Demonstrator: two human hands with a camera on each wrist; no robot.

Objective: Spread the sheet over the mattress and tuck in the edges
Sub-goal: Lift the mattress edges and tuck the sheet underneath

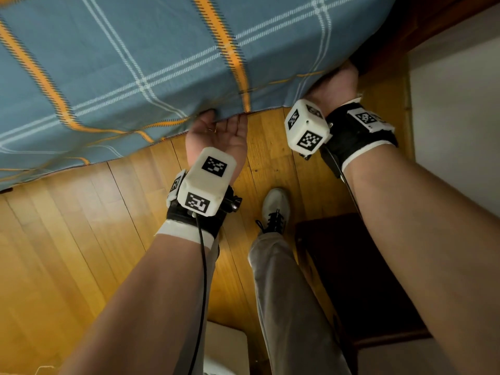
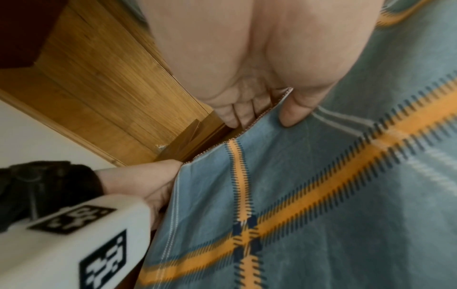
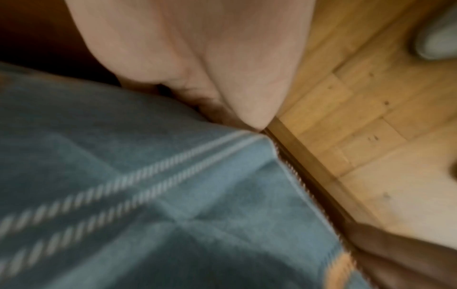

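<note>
A blue plaid sheet (image 1: 151,58) with orange and white stripes covers the mattress, which is hidden, and hangs over the bed's near side. My left hand (image 1: 216,131) is palm-up at the hem; in the left wrist view the thumb (image 2: 294,109) lies on top of the sheet (image 2: 321,195) and the fingers (image 2: 237,115) sit beneath the hem, pinching it. My right hand (image 1: 335,82) grips the hem further right, near the corner. Its thumb (image 3: 252,109) presses the sheet's edge (image 3: 173,195) and its fingers are hidden under the cloth.
Wooden floor (image 1: 81,239) runs below the hanging hem. A dark wooden stool or cabinet (image 1: 365,280) stands at my right, beside my leg and white shoe (image 1: 276,207). The dark bed frame (image 1: 405,28) and a white wall (image 1: 460,117) close off the right side.
</note>
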